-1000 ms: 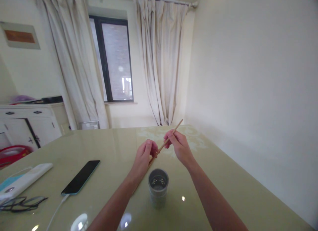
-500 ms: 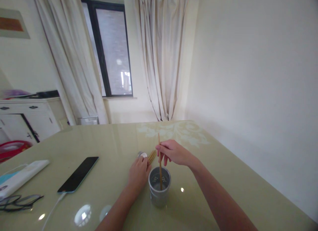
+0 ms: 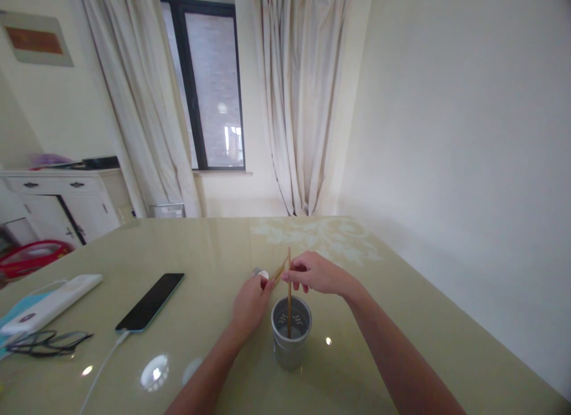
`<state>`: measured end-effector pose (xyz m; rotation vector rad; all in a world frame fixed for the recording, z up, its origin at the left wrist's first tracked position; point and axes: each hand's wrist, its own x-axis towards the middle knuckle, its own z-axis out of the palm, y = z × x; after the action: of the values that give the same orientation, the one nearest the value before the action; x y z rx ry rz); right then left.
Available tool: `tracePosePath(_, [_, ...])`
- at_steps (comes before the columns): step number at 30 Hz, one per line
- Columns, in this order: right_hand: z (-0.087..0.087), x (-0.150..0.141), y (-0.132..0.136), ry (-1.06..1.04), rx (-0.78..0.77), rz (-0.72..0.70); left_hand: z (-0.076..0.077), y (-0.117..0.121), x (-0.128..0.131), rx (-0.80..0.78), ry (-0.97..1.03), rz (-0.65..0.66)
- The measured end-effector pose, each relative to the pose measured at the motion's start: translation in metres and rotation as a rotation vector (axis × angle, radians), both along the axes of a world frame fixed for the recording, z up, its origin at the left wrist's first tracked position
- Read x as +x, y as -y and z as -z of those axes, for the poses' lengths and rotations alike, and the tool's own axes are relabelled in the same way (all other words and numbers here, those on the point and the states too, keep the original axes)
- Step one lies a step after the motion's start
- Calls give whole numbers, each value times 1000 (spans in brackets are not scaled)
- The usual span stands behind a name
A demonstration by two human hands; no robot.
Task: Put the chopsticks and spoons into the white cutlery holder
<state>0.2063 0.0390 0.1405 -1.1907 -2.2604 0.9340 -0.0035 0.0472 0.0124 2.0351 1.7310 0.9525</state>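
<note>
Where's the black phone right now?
In the head view, the phone lies on the table to the left of the left hand, between that hand and the white power bank, with a white cable at its near end.

There is one grey cup [image 3: 291,355] with one upright stick [image 3: 289,308]; the other sticks [image 3: 278,274] overlap too much to count. The desk [image 3: 214,248] also carries one phone [image 3: 150,302], one white slab [image 3: 53,303] and one pair of glasses [image 3: 48,343]. Beyond are two curtains [image 3: 143,100], one window [image 3: 216,88], one cabinet [image 3: 87,210] and one red basket [image 3: 38,261].
</note>
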Motion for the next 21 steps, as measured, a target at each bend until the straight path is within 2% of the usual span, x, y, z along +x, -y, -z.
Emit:
tracePosePath(4, [-16, 15, 6, 110, 79, 132, -24, 6, -1, 17, 384, -23])
tracePosePath(7, [-32, 22, 17, 33, 251, 205, -37, 20, 4, 177, 536, -13])
tracePosePath(9, [-39, 20, 24, -86, 311, 174, -41, 30, 9, 285, 564, 78])
tracePosePath(12, [-40, 8, 33, -277, 252, 36, -45, 43, 16, 358, 585, 249])
tracePosePath(14, [-39, 1, 35, -347, 222, -19, -48, 47, 17, 361, 604, 292])
tracePosePath(16, [-38, -1, 35, -408, 238, 9, -50, 46, 13, 379, 610, 275])
tracePosePath(18, [-41, 4, 33, -525, 278, 87, -51, 40, 7, 396, 594, 197])
tracePosePath(21, [-49, 19, 30, -687, 305, 180, -41, 23, -4, 325, 425, 48])
